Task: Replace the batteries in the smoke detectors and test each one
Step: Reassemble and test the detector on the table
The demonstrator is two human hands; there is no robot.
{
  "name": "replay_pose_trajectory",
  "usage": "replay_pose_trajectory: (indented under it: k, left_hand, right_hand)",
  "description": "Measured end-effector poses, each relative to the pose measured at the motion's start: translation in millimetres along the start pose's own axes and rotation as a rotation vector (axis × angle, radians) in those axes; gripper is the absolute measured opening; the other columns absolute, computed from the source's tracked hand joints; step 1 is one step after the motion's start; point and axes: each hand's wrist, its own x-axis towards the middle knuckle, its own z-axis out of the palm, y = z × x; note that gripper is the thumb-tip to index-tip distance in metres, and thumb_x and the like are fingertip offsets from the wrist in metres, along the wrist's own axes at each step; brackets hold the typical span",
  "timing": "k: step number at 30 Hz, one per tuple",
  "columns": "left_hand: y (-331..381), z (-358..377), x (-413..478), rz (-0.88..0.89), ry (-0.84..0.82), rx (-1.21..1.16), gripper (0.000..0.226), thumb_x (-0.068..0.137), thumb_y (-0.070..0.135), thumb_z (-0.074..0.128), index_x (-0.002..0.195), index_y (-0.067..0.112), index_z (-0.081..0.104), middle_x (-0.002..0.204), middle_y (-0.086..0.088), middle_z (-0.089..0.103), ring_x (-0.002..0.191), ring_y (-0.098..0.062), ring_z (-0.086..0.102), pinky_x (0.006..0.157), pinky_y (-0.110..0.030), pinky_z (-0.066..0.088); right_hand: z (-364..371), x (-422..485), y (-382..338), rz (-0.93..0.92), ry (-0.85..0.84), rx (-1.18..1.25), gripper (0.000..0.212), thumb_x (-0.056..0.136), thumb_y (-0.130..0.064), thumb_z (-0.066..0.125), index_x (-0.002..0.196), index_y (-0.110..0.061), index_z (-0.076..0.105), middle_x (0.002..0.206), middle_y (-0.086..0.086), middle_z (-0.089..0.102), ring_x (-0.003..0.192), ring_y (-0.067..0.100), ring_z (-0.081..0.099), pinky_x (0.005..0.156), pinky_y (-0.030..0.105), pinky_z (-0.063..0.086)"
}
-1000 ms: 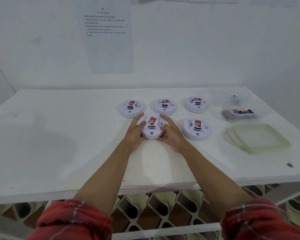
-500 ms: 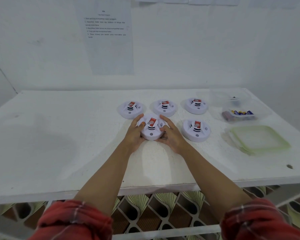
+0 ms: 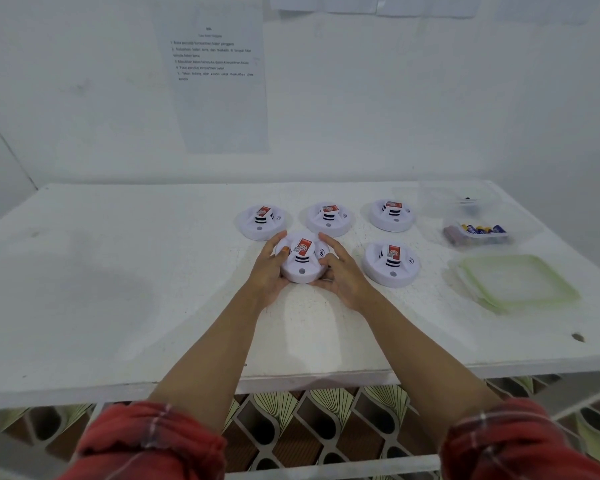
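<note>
PICKING UP A UNIT: A person in red plaid sleeves point(image 3: 153, 441) gripped a white smoke detector point(image 3: 302, 261) between both hands at a white table point(image 3: 118, 271). The left hand point(image 3: 267, 271) curled round its left rim and the right hand point(image 3: 343, 277) cupped its right and near edge. The unit lay face-up in the front row; whether it rested on the tabletop or had just cleared it could not be told. A row of three detectors point(image 3: 329, 218) sat just behind it, and a fifth detector point(image 3: 391, 263) lay near on the right, each with a red label on top. A clear tub of batteries point(image 3: 478, 233) stood open at the table's right end, with green-rimmed lids point(image 3: 516, 282) stacked in front of it. A printed instruction sheet point(image 3: 215, 81) hung on the wall. The work appeared to be at an opening step, taking one detector in hand. The next move would likely call for turning the unit over or twisting its base to reach the battery compartment, which was hidden from view, without knocking its close neighbours.
</note>
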Motion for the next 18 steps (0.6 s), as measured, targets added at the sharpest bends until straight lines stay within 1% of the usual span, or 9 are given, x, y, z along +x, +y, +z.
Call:
replay_pose_trajectory:
  k: [3,5,7,9,10,12,14,16,18]
  left_hand:
    - [0.7,0.4,-1.4,-0.005,0.024,0.007,0.042,0.098,0.013,0.043,0.139,0.019,0.039,0.140,-0.008,0.048,0.117,-0.028,0.052,0.090,-0.042,0.047]
    - [1.0,1.5,-2.2,-0.003,0.035,0.012,0.041,0.098,0.013,0.043,0.139,0.019,0.040,0.140,-0.008,0.048,0.117,-0.028,0.052,0.087,-0.039,0.050]
    - [0.4,2.6,-3.1,0.007,0.049,0.015,0.040,0.098,0.012,0.043,0.138,0.017,0.041,0.139,-0.008,0.048,0.114,-0.026,0.053,0.087,-0.036,0.050]
    - [-0.8,3.3,-3.2,0.021,0.080,0.037,0.040,0.098,0.011,0.043,0.138,0.016,0.042,0.141,-0.008,0.047,0.115,-0.025,0.053,0.094,-0.038,0.047]
    - [-1.3,4.2,-3.9,0.028,0.102,0.055,0.040,0.098,0.010,0.042,0.138,0.016,0.042,0.141,-0.008,0.047,0.116,-0.025,0.052,0.097,-0.037,0.046]
    - [-0.7,7.5,-6.4,0.038,0.149,0.106,0.040,0.099,0.010,0.040,0.138,0.017,0.042,0.142,-0.007,0.046,0.121,-0.025,0.051,0.097,-0.034,0.044]
    - [0.7,12.3,-9.6,0.049,0.205,0.178,0.041,0.099,0.010,0.038,0.139,0.018,0.042,0.143,-0.004,0.045,0.125,-0.022,0.048,0.095,-0.028,0.042]
    - [1.1,15.3,-11.3,0.064,0.244,0.248,0.042,0.099,0.010,0.035,0.140,0.018,0.041,0.144,-0.003,0.043,0.127,-0.020,0.045,0.093,-0.023,0.038]
    - [0.2,17.3,-12.6,0.076,0.280,0.331,0.042,0.100,0.011,0.034,0.140,0.019,0.041,0.145,-0.002,0.042,0.130,-0.019,0.043,0.092,-0.022,0.035]
  right_hand:
    - [0.1,0.4,0.7,-0.004,0.001,-0.022,0.041,0.096,-0.010,0.037,0.129,-0.035,0.040,0.127,0.003,0.050,0.112,0.025,0.054,0.071,0.028,0.053]
    - [0.5,0.4,1.4,-0.006,0.010,-0.048,0.045,0.096,-0.011,0.037,0.135,-0.034,0.035,0.128,0.005,0.050,0.113,0.026,0.054,0.071,0.029,0.053]
    - [1.3,0.1,1.6,-0.002,0.027,-0.066,0.043,0.095,-0.010,0.038,0.132,-0.030,0.036,0.129,0.008,0.050,0.112,0.025,0.054,0.071,0.029,0.053]
    - [3.2,-0.6,1.3,-0.005,0.056,-0.103,0.037,0.092,-0.007,0.039,0.124,-0.025,0.040,0.128,0.010,0.051,0.106,0.023,0.055,0.067,0.026,0.052]
    - [4.0,-0.4,1.5,-0.009,0.074,-0.134,0.036,0.091,-0.007,0.040,0.124,-0.022,0.041,0.125,0.010,0.052,0.100,0.021,0.055,0.063,0.024,0.049]
    - [4.1,1.0,2.4,-0.012,0.112,-0.224,0.040,0.089,-0.008,0.041,0.128,-0.019,0.042,0.116,0.008,0.054,0.084,0.016,0.051,0.060,0.022,0.043]
    - [2.8,1.1,3.6,-0.007,0.122,-0.291,0.042,0.089,-0.010,0.042,0.130,-0.017,0.044,0.105,0.006,0.055,0.074,0.013,0.047,0.059,0.021,0.038]
    - [1.1,1.0,4.9,-0.012,0.120,-0.320,0.042,0.089,-0.008,0.042,0.130,-0.016,0.045,0.101,0.002,0.054,0.072,0.012,0.047,0.060,0.021,0.038]
    - [0.7,-1.6,5.1,-0.026,0.112,-0.339,0.042,0.089,-0.006,0.041,0.130,-0.017,0.046,0.104,0.000,0.054,0.074,0.010,0.048,0.061,0.020,0.039]
